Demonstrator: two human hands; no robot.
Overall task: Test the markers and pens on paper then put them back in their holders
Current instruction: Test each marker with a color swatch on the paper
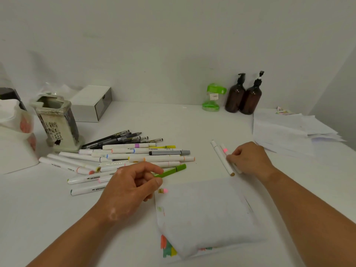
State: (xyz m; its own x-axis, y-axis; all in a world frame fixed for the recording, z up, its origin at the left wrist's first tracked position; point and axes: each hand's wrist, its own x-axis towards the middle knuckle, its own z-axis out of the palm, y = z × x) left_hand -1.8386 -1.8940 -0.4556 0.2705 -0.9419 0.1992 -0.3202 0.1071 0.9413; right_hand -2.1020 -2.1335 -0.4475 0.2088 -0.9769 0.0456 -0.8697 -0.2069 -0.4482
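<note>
Me: While my left hand (133,187) is pinching the green pen (172,171) just beyond the paper's (208,214) far left corner, my right hand (249,158) is gripping the pink marker (224,150) past its far right corner.
Colleague: Progress?
Me: Early, I am judging: pile (125,157) lying untested; holder (57,122) near the table's (192,122) left edge standing apparently empty.

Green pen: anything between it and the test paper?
Nothing visible. The left hand pinches the green pen just past the far left corner of the paper, with only bare table between. The marker pile lies to the left, off that path.
</note>
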